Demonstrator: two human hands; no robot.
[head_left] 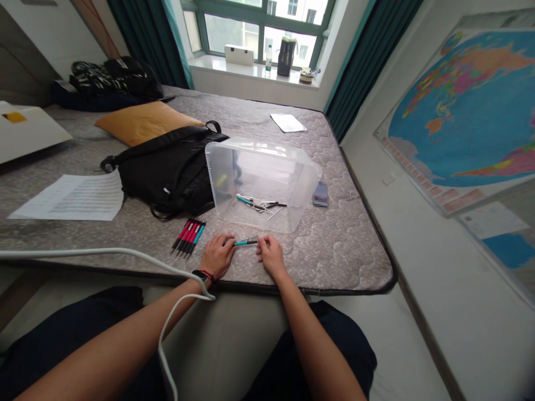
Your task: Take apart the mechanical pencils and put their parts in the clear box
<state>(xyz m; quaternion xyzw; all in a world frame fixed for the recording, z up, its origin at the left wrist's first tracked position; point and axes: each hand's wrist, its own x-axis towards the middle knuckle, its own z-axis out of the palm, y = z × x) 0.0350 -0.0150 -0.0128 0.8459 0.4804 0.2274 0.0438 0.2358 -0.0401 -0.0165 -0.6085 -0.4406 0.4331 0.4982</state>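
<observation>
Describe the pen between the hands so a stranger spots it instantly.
Find the mattress, then the clear plastic bin on it. Just in front, a turquoise-and-black pen bridges the left hand and right hand. Unlike the pen parts inside the bin or the mostly red row of pens, it lies between the hands.

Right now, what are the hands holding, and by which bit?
A blue-and-black pen: the right hand holds its black end. The left hand is at the blue part, grip unclear.

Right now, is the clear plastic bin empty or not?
Not empty: turquoise, black and whitish pen parts lie inside the clear plastic bin.
</observation>
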